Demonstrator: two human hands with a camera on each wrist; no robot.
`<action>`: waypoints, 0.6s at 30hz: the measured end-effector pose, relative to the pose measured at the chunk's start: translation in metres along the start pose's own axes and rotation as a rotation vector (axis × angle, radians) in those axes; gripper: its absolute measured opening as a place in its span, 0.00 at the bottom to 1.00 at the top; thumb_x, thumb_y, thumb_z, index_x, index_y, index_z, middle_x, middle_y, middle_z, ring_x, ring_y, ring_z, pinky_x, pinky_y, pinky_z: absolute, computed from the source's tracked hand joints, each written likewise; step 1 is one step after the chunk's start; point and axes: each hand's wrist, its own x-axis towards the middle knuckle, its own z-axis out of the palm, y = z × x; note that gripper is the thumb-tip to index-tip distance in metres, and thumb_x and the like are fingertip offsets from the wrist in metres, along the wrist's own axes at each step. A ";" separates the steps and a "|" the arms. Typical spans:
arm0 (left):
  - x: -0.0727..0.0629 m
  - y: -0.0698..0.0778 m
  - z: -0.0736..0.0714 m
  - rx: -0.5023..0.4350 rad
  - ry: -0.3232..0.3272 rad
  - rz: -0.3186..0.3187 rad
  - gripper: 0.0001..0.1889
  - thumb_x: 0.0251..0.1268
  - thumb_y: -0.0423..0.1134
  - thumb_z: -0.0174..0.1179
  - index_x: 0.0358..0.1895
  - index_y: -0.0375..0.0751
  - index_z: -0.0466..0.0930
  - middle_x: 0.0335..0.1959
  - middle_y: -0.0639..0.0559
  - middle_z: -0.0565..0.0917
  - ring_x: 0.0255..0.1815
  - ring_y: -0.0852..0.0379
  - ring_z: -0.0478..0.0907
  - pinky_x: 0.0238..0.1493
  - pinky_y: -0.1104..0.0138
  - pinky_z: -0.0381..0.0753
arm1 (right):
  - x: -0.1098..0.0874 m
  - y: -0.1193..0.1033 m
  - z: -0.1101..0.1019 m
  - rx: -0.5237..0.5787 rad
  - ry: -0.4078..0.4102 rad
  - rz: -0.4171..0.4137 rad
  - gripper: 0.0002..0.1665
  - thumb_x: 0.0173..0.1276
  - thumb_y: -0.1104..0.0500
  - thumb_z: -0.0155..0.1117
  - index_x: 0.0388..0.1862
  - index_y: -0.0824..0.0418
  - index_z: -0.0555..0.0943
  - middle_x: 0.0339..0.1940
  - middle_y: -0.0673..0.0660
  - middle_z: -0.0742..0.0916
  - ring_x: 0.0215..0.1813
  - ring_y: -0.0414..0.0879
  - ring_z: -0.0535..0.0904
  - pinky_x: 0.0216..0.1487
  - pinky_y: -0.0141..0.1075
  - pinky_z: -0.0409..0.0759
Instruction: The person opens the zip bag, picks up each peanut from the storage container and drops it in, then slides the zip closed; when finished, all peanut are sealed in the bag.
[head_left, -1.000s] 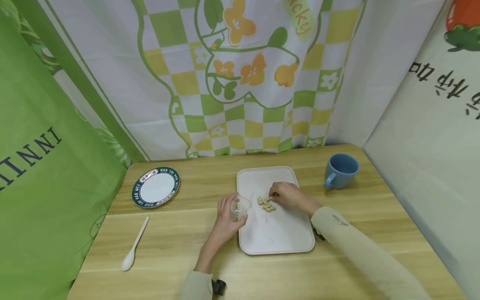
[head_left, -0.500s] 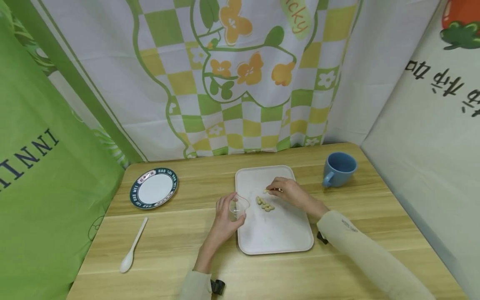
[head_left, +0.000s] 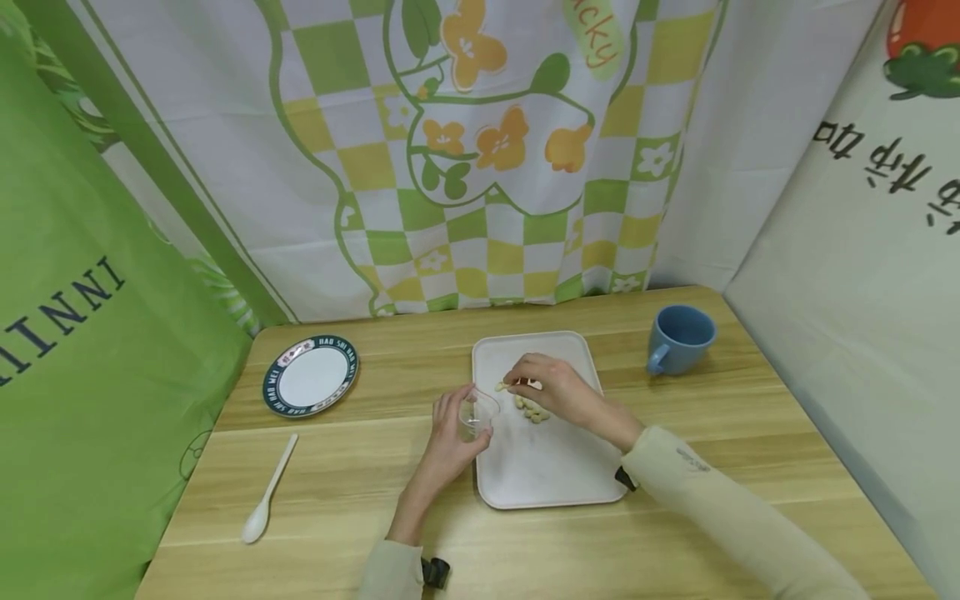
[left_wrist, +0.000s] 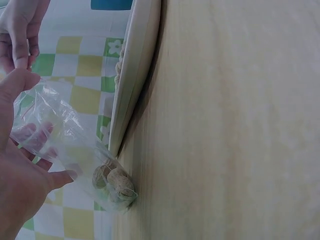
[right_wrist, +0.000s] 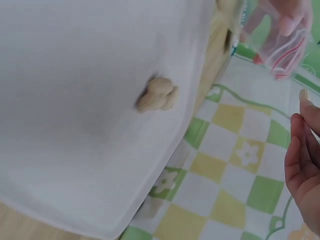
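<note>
My left hand (head_left: 450, 437) holds a clear zip bag (left_wrist: 75, 130) with its mouth spread, at the left edge of a white tray (head_left: 551, 467). In the left wrist view several peanuts (left_wrist: 119, 182) lie in the bag's bottom corner, near the table. My right hand (head_left: 558, 392) pinches one peanut (right_wrist: 303, 95) between thumb and fingertips above the tray, a short way right of the bag's mouth. A small pile of peanuts (right_wrist: 159, 95) rests on the tray below the right hand, partly hidden by it in the head view.
A blue mug (head_left: 681, 340) stands at the back right of the wooden table (head_left: 360, 492). At the back left lies a dark-rimmed plate (head_left: 311, 377), with a white spoon (head_left: 268, 492) in front of it. Curtains close off the back and sides.
My right hand has lifted a peanut from the pile and carried it left toward the bag's mouth. The left hand and bag stay nearly in place.
</note>
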 end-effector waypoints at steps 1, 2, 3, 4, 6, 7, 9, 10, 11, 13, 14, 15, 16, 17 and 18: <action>0.000 0.000 0.000 0.001 0.000 0.003 0.38 0.50 0.34 0.67 0.67 0.34 0.62 0.54 0.45 0.70 0.61 0.47 0.61 0.62 0.50 0.64 | 0.002 -0.002 0.001 0.001 -0.004 -0.004 0.09 0.57 0.69 0.70 0.38 0.64 0.84 0.36 0.53 0.86 0.37 0.43 0.82 0.38 0.32 0.81; 0.000 0.000 0.000 0.000 -0.003 0.004 0.38 0.50 0.34 0.67 0.67 0.34 0.62 0.54 0.45 0.70 0.61 0.47 0.61 0.62 0.50 0.64 | 0.003 -0.004 0.001 0.001 -0.006 -0.008 0.09 0.57 0.69 0.70 0.38 0.64 0.84 0.36 0.53 0.85 0.38 0.44 0.82 0.38 0.32 0.81; 0.000 0.000 0.000 -0.002 -0.006 0.005 0.38 0.51 0.34 0.67 0.67 0.34 0.62 0.54 0.45 0.70 0.61 0.47 0.61 0.62 0.50 0.64 | 0.005 -0.006 0.002 0.001 -0.009 -0.010 0.09 0.57 0.69 0.70 0.38 0.64 0.84 0.35 0.53 0.85 0.38 0.44 0.82 0.38 0.32 0.81; 0.000 0.000 0.000 -0.002 -0.010 0.003 0.38 0.51 0.34 0.67 0.67 0.34 0.61 0.54 0.45 0.70 0.61 0.48 0.61 0.62 0.50 0.65 | 0.006 -0.008 0.003 0.001 -0.013 -0.014 0.09 0.56 0.69 0.70 0.38 0.64 0.84 0.36 0.53 0.85 0.38 0.44 0.81 0.38 0.33 0.81; 0.000 0.000 0.000 -0.006 -0.016 -0.001 0.38 0.52 0.34 0.67 0.68 0.35 0.61 0.54 0.44 0.70 0.60 0.47 0.61 0.61 0.49 0.66 | 0.008 -0.011 0.005 0.005 -0.020 -0.021 0.10 0.56 0.70 0.71 0.37 0.63 0.84 0.36 0.53 0.85 0.38 0.45 0.81 0.38 0.34 0.81; 0.000 0.000 0.000 -0.008 -0.019 -0.005 0.38 0.52 0.35 0.66 0.68 0.35 0.61 0.54 0.44 0.69 0.60 0.47 0.61 0.61 0.49 0.66 | 0.009 -0.013 0.006 0.005 -0.027 -0.024 0.10 0.55 0.70 0.71 0.37 0.63 0.84 0.36 0.53 0.85 0.38 0.45 0.81 0.38 0.35 0.81; -0.001 0.001 -0.001 -0.009 -0.022 -0.008 0.38 0.52 0.35 0.66 0.68 0.35 0.60 0.55 0.43 0.69 0.60 0.47 0.62 0.60 0.49 0.67 | 0.010 -0.015 0.008 0.002 -0.040 -0.039 0.11 0.55 0.70 0.71 0.38 0.62 0.84 0.36 0.53 0.84 0.37 0.45 0.81 0.38 0.35 0.81; -0.001 0.001 -0.001 -0.008 -0.023 -0.011 0.38 0.52 0.35 0.66 0.68 0.35 0.60 0.55 0.43 0.69 0.60 0.47 0.62 0.60 0.49 0.67 | 0.011 -0.016 0.010 -0.002 -0.048 -0.047 0.11 0.56 0.70 0.70 0.38 0.62 0.84 0.36 0.53 0.84 0.37 0.44 0.81 0.38 0.34 0.81; 0.000 0.002 -0.001 -0.011 -0.022 -0.010 0.38 0.52 0.35 0.66 0.68 0.35 0.60 0.55 0.42 0.70 0.60 0.46 0.62 0.60 0.49 0.67 | 0.011 -0.017 0.011 -0.009 -0.056 -0.054 0.11 0.56 0.70 0.70 0.38 0.61 0.85 0.36 0.52 0.84 0.38 0.44 0.80 0.38 0.33 0.81; 0.000 0.002 0.000 -0.014 -0.019 -0.009 0.38 0.52 0.35 0.66 0.68 0.35 0.60 0.55 0.42 0.70 0.60 0.46 0.62 0.60 0.50 0.67 | 0.011 -0.018 0.012 -0.026 -0.072 -0.066 0.10 0.57 0.69 0.70 0.38 0.60 0.85 0.36 0.52 0.83 0.38 0.43 0.80 0.39 0.30 0.80; 0.001 0.002 0.000 -0.020 -0.018 -0.006 0.38 0.52 0.34 0.67 0.68 0.35 0.60 0.55 0.42 0.70 0.60 0.45 0.62 0.60 0.49 0.66 | 0.012 -0.019 0.012 -0.035 -0.078 -0.069 0.10 0.57 0.69 0.70 0.38 0.60 0.85 0.36 0.52 0.83 0.38 0.43 0.80 0.40 0.29 0.79; 0.001 0.002 0.000 -0.025 -0.018 -0.006 0.38 0.52 0.34 0.67 0.68 0.35 0.60 0.55 0.42 0.70 0.60 0.43 0.62 0.60 0.49 0.66 | 0.011 -0.019 0.013 -0.044 -0.084 -0.069 0.10 0.57 0.69 0.70 0.38 0.60 0.85 0.37 0.52 0.83 0.38 0.43 0.80 0.40 0.29 0.79; 0.001 0.003 0.000 -0.023 -0.019 -0.003 0.38 0.52 0.34 0.67 0.68 0.35 0.60 0.54 0.42 0.70 0.60 0.43 0.62 0.59 0.49 0.66 | 0.011 -0.020 0.013 -0.053 -0.089 -0.069 0.11 0.57 0.69 0.70 0.38 0.60 0.85 0.37 0.52 0.83 0.38 0.43 0.80 0.40 0.28 0.79; 0.002 0.003 0.000 -0.026 -0.020 -0.002 0.38 0.52 0.34 0.67 0.68 0.35 0.60 0.54 0.42 0.70 0.59 0.42 0.62 0.59 0.49 0.66 | 0.011 -0.020 0.014 -0.060 -0.094 -0.067 0.11 0.56 0.69 0.71 0.38 0.60 0.85 0.37 0.51 0.83 0.39 0.42 0.80 0.41 0.28 0.79; 0.002 0.003 0.000 -0.026 -0.021 -0.001 0.38 0.52 0.34 0.67 0.68 0.34 0.60 0.54 0.42 0.70 0.59 0.42 0.63 0.59 0.49 0.66 | 0.010 -0.020 0.014 -0.065 -0.098 -0.065 0.11 0.56 0.69 0.71 0.38 0.60 0.85 0.37 0.51 0.83 0.39 0.42 0.80 0.41 0.28 0.79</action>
